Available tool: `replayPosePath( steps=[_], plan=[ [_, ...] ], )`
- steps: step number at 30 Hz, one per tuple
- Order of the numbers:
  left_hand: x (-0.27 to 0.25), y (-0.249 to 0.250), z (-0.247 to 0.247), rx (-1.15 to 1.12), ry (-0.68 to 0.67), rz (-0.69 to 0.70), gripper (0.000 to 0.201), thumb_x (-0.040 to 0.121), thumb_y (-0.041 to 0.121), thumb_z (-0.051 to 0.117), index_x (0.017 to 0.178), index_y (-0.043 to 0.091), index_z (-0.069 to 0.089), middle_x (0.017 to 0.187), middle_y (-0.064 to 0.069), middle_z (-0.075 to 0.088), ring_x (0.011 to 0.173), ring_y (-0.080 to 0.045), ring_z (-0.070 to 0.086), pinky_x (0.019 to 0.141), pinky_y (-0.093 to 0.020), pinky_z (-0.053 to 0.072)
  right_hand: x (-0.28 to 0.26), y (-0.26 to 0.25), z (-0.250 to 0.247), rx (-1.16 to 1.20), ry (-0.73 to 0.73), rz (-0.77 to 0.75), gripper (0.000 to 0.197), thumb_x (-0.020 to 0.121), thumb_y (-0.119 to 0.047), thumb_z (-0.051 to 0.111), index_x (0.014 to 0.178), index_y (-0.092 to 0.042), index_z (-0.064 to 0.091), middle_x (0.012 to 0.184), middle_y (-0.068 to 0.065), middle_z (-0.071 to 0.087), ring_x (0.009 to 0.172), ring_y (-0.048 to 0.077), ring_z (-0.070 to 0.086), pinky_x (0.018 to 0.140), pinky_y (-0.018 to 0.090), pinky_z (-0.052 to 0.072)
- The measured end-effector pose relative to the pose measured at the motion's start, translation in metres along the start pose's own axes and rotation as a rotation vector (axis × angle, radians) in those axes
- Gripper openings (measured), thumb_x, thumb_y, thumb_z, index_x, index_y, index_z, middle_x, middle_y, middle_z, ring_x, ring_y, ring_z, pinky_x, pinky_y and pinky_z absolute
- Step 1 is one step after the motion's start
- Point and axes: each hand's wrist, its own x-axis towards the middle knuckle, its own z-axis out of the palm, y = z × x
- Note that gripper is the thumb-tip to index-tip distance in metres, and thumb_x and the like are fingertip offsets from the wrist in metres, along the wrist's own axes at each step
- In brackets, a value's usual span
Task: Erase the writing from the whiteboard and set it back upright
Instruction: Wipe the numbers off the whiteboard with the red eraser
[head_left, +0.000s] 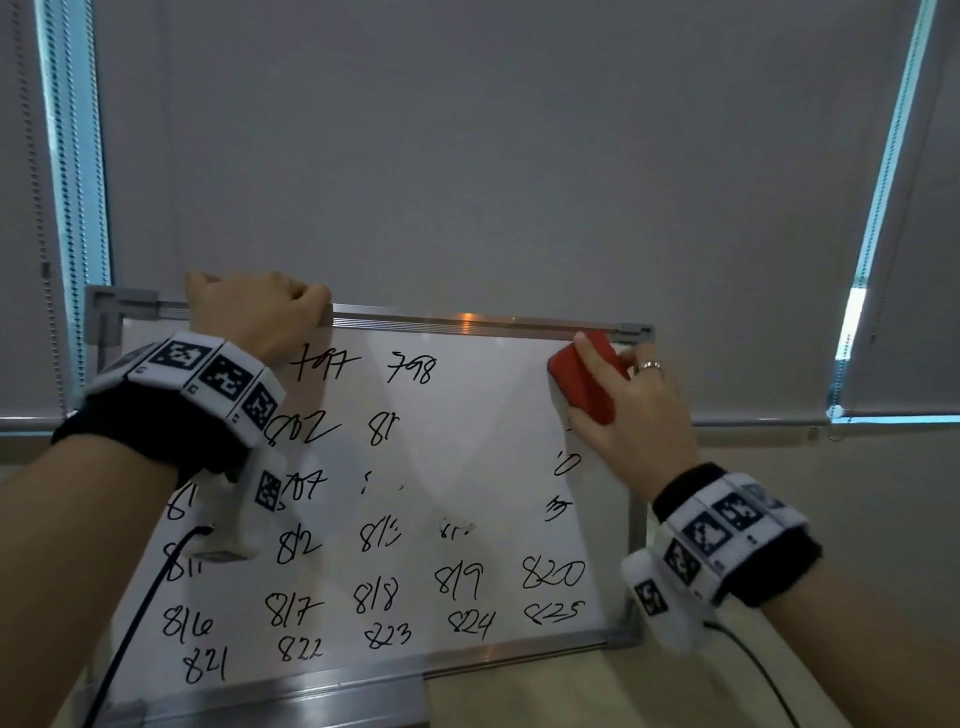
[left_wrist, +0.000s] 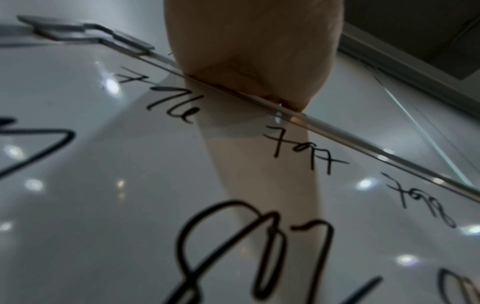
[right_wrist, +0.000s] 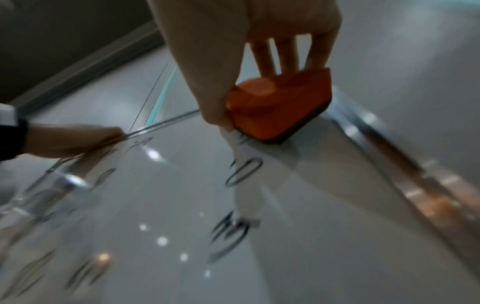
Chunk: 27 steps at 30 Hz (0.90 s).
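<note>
The whiteboard (head_left: 467, 467) is the reference for all positions below. It stands tilted on its lower edge, face toward me, in front of a closed grey roller blind (head_left: 493, 156).

My left hand (head_left: 260, 317) sits on the whiteboard's top frame rail, near its upper-left corner. The fingers curl over the rail and grip it; the left wrist view shows the heel of my hand pressed against the rail edge, above the written "797".

My right hand (head_left: 639, 410) is at the whiteboard's upper-right corner. It holds the red eraser (head_left: 584, 379), with my thumb on 1 side and my fingers (right_wrist: 285, 55) wrapped over the other. The eraser's dark felt face lies flat against the whiteboard surface, just below the top rail. A ring (head_left: 649, 365) is on 1 finger of this hand.

Black handwritten numbers (head_left: 374, 597) cover the whiteboard's left columns and its lower rows, for example "798", "818", "819", "820" and "823". The upper-right and centre area is mostly wiped, with faint smudges and a few partial digits below the eraser.

Both wrists carry bands with black-and-white markers (head_left: 218, 374).
</note>
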Motion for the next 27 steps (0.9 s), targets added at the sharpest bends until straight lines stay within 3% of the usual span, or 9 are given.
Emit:
replayPosePath(
  steps=[3, 6, 8, 14, 16, 19, 22, 25, 27],
  plan=[
    [-0.001, -0.001, -0.001, -0.018, 0.023, -0.001, 0.043, 0.093, 0.029, 0.028, 0.08, 0.019, 0.068, 0.068, -0.003, 0.058, 0.069, -0.023, 0.047, 0.099, -0.037, 0.024, -0.046, -0.015, 0.006, -0.027, -0.009, -0.187, 0.061, 0.072, -0.048, 0.05, 0.13, -0.03, 0.044, 0.095, 0.015, 0.056, 0.075, 0.034, 0.055, 0.057, 0.042, 0.05],
    [-0.003, -0.002, -0.001, -0.029, 0.022, 0.002, 0.043, 0.092, 0.03, 0.027, 0.079, 0.021, 0.067, 0.06, 0.004, 0.05, 0.063, -0.019, 0.041, 0.1, -0.039, 0.023, -0.099, -0.014, 0.016, -0.145, -0.125, -0.536, 0.076, 0.059, -0.04, 0.075, 0.128, -0.032, 0.044, 0.097, 0.009, 0.059, 0.072, 0.026, 0.056, 0.054, 0.039, 0.048],
    [-0.004, -0.002, -0.002, -0.033, 0.016, 0.003, 0.045, 0.092, 0.03, 0.026, 0.081, 0.02, 0.068, 0.064, 0.002, 0.053, 0.065, -0.019, 0.043, 0.1, -0.039, 0.023, -0.092, -0.002, 0.012, -0.188, -0.132, -0.611, 0.077, 0.059, -0.036, 0.078, 0.128, -0.033, 0.045, 0.098, 0.009, 0.061, 0.075, 0.024, 0.054, 0.056, 0.039, 0.047],
    [-0.003, -0.002, -0.001, -0.039, 0.024, 0.012, 0.046, 0.093, 0.032, 0.024, 0.077, 0.021, 0.066, 0.064, 0.002, 0.055, 0.063, -0.018, 0.044, 0.099, -0.04, 0.023, 0.002, 0.031, -0.012, -0.041, 0.041, -0.023, 0.068, 0.072, -0.031, 0.069, 0.136, -0.025, 0.048, 0.098, 0.024, 0.054, 0.081, 0.041, 0.054, 0.072, 0.053, 0.049],
    [-0.003, -0.003, 0.0, -0.039, 0.032, 0.016, 0.044, 0.093, 0.032, 0.024, 0.071, 0.024, 0.062, 0.063, 0.004, 0.052, 0.066, -0.019, 0.044, 0.099, -0.04, 0.023, -0.01, 0.03, -0.008, -0.025, 0.017, -0.05, 0.071, 0.072, -0.032, 0.069, 0.138, -0.023, 0.044, 0.098, 0.024, 0.053, 0.08, 0.039, 0.053, 0.071, 0.052, 0.05],
    [-0.003, -0.004, -0.001, -0.033, 0.027, 0.015, 0.043, 0.092, 0.032, 0.024, 0.064, 0.026, 0.056, 0.062, 0.003, 0.051, 0.064, -0.018, 0.042, 0.099, -0.04, 0.023, -0.074, 0.019, 0.007, -0.065, -0.104, -0.299, 0.079, 0.065, -0.036, 0.071, 0.136, -0.026, 0.039, 0.1, 0.015, 0.052, 0.076, 0.032, 0.055, 0.061, 0.045, 0.052],
    [-0.003, -0.003, -0.002, -0.015, 0.016, 0.025, 0.045, 0.092, 0.032, 0.023, 0.072, 0.024, 0.063, 0.075, -0.004, 0.062, 0.074, -0.023, 0.049, 0.099, -0.039, 0.023, -0.096, 0.025, 0.009, -0.147, -0.161, -0.472, 0.071, 0.065, -0.034, 0.069, 0.131, -0.031, 0.042, 0.102, 0.008, 0.049, 0.073, 0.03, 0.055, 0.056, 0.042, 0.049],
    [-0.003, -0.003, -0.002, -0.01, 0.024, 0.04, 0.045, 0.093, 0.032, 0.024, 0.078, 0.023, 0.066, 0.081, -0.005, 0.064, 0.076, -0.023, 0.048, 0.1, -0.039, 0.023, -0.05, 0.03, -0.005, -0.108, -0.054, -0.27, 0.057, 0.074, -0.047, 0.047, 0.129, -0.03, 0.047, 0.096, 0.017, 0.058, 0.073, 0.036, 0.058, 0.059, 0.044, 0.051],
    [-0.003, -0.003, -0.002, -0.016, 0.022, 0.042, 0.044, 0.093, 0.032, 0.024, 0.076, 0.025, 0.064, 0.079, -0.004, 0.06, 0.077, -0.022, 0.047, 0.1, -0.039, 0.023, -0.013, 0.038, -0.013, -0.02, -0.014, -0.017, 0.063, 0.076, -0.046, 0.053, 0.136, -0.028, 0.046, 0.098, 0.021, 0.055, 0.084, 0.037, 0.056, 0.071, 0.046, 0.051]
  ],
)
